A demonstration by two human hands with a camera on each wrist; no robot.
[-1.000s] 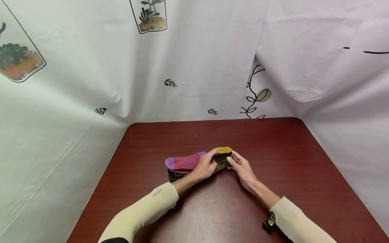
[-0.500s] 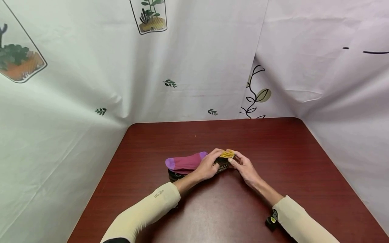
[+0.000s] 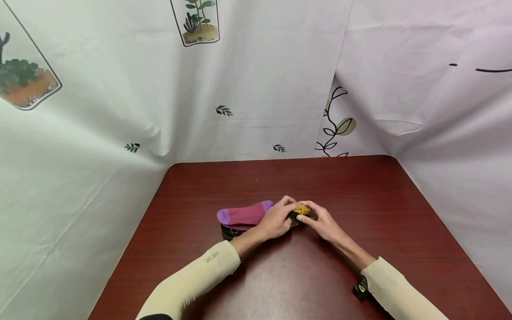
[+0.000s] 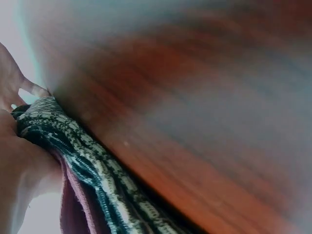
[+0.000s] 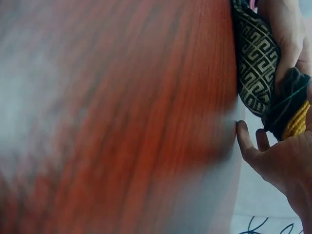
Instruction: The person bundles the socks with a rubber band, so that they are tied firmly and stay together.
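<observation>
In the head view, a bundle of socks lies across the middle of the table. On its left is a plum sock (image 3: pixel 244 216) with lilac heel and toe, above dark patterned socks (image 5: pixel 256 63). My left hand (image 3: pixel 276 221) grips the bundle near its right end, covering part of it. Yellow ribbed fabric (image 3: pixel 297 210) shows at that end, folded together. A thin rubber band (image 3: pixel 303 209) runs across the yellow, between the index finger and thumb of my right hand (image 3: pixel 323 225). In the right wrist view, a thin strand crosses the dark cloth beside the yellow.
The reddish-brown wooden table (image 3: pixel 312 275) has rounded far corners. White curtains (image 3: pixel 256 80) printed with plants enclose it at the back and sides. A small black device (image 3: pixel 361 290) is strapped at the right wrist, under the cream sleeve.
The yellow end has been bent down and squeezed narrower. My left fingers have moved right onto it, and the right hand has brought the band across it.
</observation>
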